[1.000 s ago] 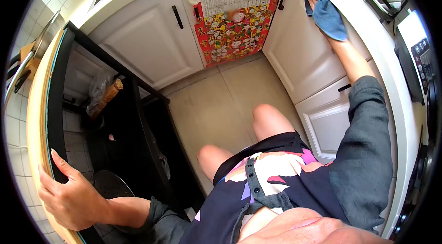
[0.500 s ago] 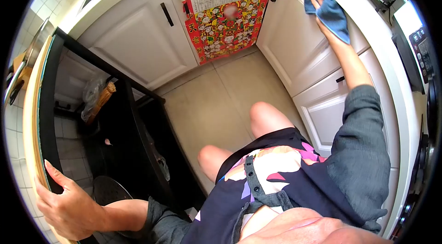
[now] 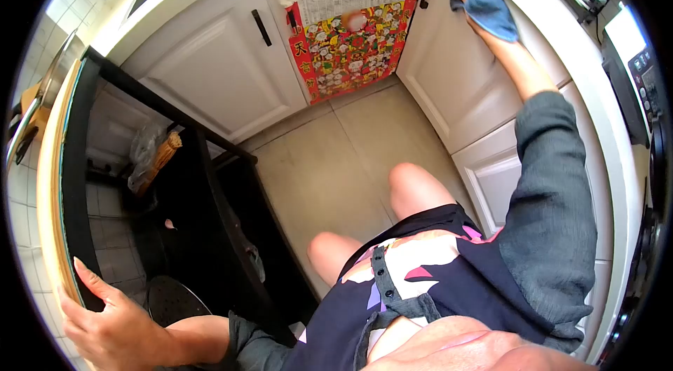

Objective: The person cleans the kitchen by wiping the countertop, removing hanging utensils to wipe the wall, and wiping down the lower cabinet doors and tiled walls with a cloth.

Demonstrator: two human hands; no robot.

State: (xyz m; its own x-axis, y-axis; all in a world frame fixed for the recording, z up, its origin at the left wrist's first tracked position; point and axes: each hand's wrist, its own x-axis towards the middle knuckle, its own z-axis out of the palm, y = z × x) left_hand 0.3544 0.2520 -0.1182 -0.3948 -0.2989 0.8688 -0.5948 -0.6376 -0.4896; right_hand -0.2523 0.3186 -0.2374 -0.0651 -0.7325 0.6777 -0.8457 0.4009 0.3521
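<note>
My right hand point(image 3: 482, 28) is stretched far forward, with a blue cloth point(image 3: 491, 8) draped over its back and around it. It presses the cloth to the upper part of a white cabinet door point(image 3: 449, 56), just below the countertop edge. Some fingers poke out from the cloth; the rest are covered. At lower left, my left hand point(image 3: 116, 325) grips the wooden top point(image 3: 52, 182) of a black-framed shelf unit. Its thumb lies on the inner side, and the fingers wrap the outer edge, partly hidden.
A red calendar point(image 3: 354, 28) hangs on the cabinet front ahead, beside a black handle point(image 3: 261, 28). The black shelf point(image 3: 189, 182) at left holds a bundle of sticks point(image 3: 162, 154) in clear plastic. A white countertop point(image 3: 596, 84) curves along the right, with an appliance point(image 3: 634, 56) on it.
My right hand and the cloth have shifted slightly left and up along the door. The view has moved a little; my left hand keeps its grip on the wooden top.
</note>
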